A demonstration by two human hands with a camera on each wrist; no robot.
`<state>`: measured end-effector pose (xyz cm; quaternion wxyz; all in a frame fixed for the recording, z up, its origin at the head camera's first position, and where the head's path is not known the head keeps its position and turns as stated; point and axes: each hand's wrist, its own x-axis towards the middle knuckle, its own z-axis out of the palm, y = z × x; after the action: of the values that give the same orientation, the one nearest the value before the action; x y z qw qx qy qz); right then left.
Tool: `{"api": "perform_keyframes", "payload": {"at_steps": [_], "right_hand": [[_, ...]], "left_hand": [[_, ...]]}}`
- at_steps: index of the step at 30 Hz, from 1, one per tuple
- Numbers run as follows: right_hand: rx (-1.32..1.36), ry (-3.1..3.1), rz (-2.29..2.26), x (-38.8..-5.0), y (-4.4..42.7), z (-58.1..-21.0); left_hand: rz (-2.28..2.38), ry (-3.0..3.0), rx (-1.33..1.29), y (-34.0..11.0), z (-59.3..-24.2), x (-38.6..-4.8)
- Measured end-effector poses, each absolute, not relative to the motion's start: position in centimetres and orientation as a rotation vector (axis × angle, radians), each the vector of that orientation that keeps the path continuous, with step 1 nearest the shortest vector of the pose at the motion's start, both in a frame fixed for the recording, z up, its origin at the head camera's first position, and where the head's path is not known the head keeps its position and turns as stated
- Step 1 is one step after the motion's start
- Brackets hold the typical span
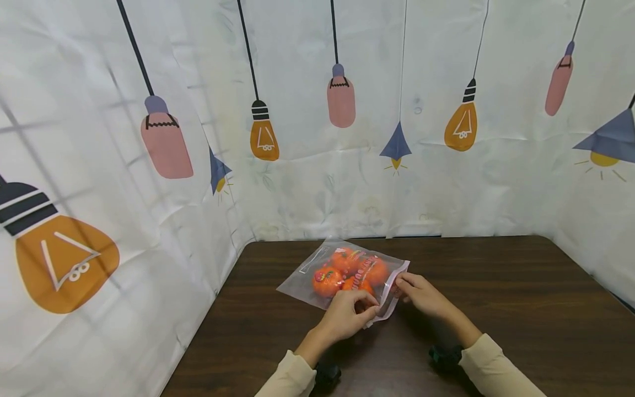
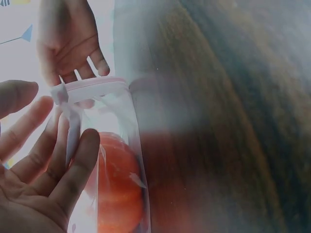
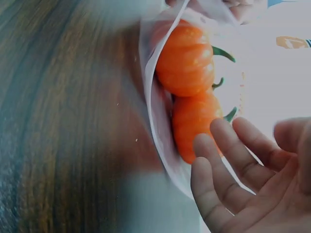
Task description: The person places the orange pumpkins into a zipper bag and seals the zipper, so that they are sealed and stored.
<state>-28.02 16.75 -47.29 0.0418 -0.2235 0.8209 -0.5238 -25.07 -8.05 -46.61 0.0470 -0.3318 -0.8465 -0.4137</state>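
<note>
A clear zip bag (image 1: 302, 286) with a pale pink sealing strip and red print lies on the table. Inside are several small ribbed orange pumpkins (image 3: 187, 63), with green stems in the right wrist view. My left hand (image 1: 344, 314) pinches the near end of the bag's mouth between thumb and index finger, beside a small whitish slider (image 2: 59, 93). At the mouth's right side, my right hand (image 1: 426, 298) holds the edge, its other fingers (image 3: 231, 145) loosely extended. The mouth gapes toward the right wrist camera. Glare hides part of the upper film.
The dark brown wooden table (image 1: 496, 275) extends around the bag. Behind and to the left hangs a white cloth (image 1: 307, 193) printed with lamps and bulbs. Dark wrist straps (image 1: 444, 357) sit beneath both wrists.
</note>
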Motion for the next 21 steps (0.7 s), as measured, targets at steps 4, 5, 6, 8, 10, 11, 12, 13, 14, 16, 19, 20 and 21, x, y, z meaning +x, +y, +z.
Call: {"api": "perform_keyframes", "payload": {"at_steps": [4,5,6,8,10,11,12,13,14,16,19,20,21], "right_hand": [[-0.573,2.445,-1.722,-28.0,16.6,-46.8],[-0.549,2.449,-1.736,-28.0,16.6,-46.7],[-0.534,2.459,-1.742,-27.9,16.6,-46.6],[-0.498,2.493,-1.736,-27.9,16.5,-46.6],[-0.465,2.542,-1.712,-27.9,16.6,-46.6],[-0.461,2.560,-1.703,-27.9,16.7,-46.6],[-0.452,2.580,-1.694,-28.0,16.7,-46.7],[-0.442,2.597,-1.686,-28.0,16.8,-46.7],[-0.432,2.610,-1.682,-28.0,16.9,-46.8],[-0.398,2.624,-1.679,-28.1,17.0,-46.9],[-0.347,2.637,-1.661,-28.1,17.1,-46.9],[-0.321,2.641,-1.653,-28.1,17.2,-46.9],[-0.309,2.644,-1.644,-28.0,17.2,-46.9]], "left_hand": [[-1.289,-2.616,-1.048,-8.0,-46.6,-25.0],[-1.293,-2.622,-1.058,-7.9,-46.6,-24.9],[-1.293,-2.629,-1.070,-7.9,-46.6,-24.9],[-1.286,-2.640,-1.099,-7.8,-46.5,-24.7],[-1.260,-2.640,-1.142,-7.7,-46.5,-24.6],[-1.250,-2.644,-1.161,-7.7,-46.5,-24.5],[-1.242,-2.647,-1.181,-7.6,-46.4,-24.4],[-1.235,-2.653,-1.200,-7.6,-46.4,-24.3],[-1.231,-2.659,-1.217,-7.6,-46.3,-24.3],[-1.228,-2.664,-1.251,-7.5,-46.3,-24.2],[-1.226,-2.662,-1.279,-7.4,-46.1,-24.1],[-1.222,-2.652,-1.287,-7.4,-46.0,-24.0],[-1.213,-2.641,-1.291,-7.4,-45.9,-24.0]]}}
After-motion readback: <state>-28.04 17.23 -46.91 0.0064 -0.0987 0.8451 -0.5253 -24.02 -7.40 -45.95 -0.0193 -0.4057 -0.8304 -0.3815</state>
